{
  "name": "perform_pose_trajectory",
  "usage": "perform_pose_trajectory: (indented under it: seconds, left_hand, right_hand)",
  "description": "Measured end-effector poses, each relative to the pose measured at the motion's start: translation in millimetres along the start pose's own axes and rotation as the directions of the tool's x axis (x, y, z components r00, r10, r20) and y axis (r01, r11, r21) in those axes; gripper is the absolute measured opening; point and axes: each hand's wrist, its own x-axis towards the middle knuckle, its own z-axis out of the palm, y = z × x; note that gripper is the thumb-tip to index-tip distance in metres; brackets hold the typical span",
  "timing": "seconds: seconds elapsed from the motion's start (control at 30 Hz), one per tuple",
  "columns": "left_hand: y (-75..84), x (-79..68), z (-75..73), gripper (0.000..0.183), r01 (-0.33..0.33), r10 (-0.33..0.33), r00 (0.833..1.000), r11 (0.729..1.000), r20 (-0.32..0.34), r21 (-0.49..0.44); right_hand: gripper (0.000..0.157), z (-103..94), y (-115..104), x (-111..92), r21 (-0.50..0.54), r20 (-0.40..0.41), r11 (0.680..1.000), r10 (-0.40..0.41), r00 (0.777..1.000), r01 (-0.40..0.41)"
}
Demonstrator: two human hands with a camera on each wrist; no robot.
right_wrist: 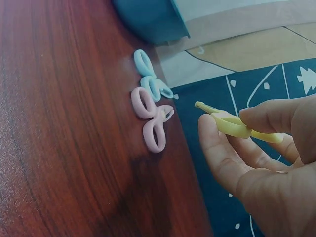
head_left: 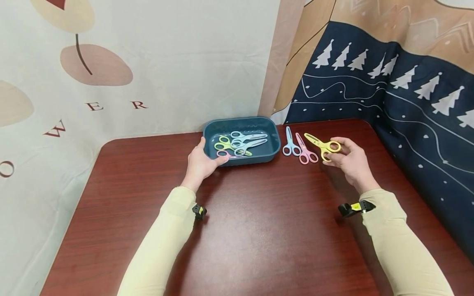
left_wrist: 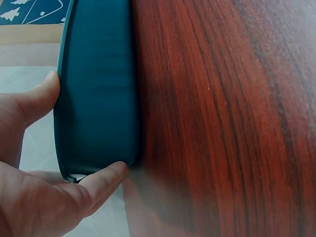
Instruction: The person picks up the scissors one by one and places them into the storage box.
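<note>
My left hand (head_left: 200,162) grips the left end of a dark teal plastic bin (head_left: 246,161), its thumb at the rim in the left wrist view. Inside lie two light blue scissors, the upper pair (head_left: 255,136) above the other, with green scissors (head_left: 223,144) and a pink handle loop (head_left: 222,153) partly covered. Over the table's right side, my right hand (head_left: 352,162) pinches yellow scissors (head_left: 323,145) by the handles, blades toward the back left. Light blue scissors (head_left: 289,139) and pink scissors (head_left: 303,149) lie side by side between the bin and that hand.
The reddish-brown wooden table (head_left: 259,230) runs under everything. Behind it hangs a pale printed cloth (head_left: 185,74); a dark blue cloth (head_left: 340,90) with white trees borders the back right and right side.
</note>
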Motion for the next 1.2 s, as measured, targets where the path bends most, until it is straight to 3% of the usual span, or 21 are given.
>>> perform_pose_trajectory:
  seconds: [0.83, 1.2]
  left_hand:
    - [1.7, -0.4, 0.8, 0.111, 0.015, -0.015, 1.0, 1.0, -0.004, -0.005]
    - [1.8, 0.2, 1.4, 0.111, 0.019, -0.019, 1.0, 1.0, -0.001, 0.001]
  right_hand:
    - [0.044, 18.0, -23.1, 6.3, -0.153, 0.067, 0.988, -0.017, 0.998, 0.027]
    - [0.039, 25.5, -31.0, 8.8, -0.066, 0.116, 0.997, -0.031, 0.993, 0.039]
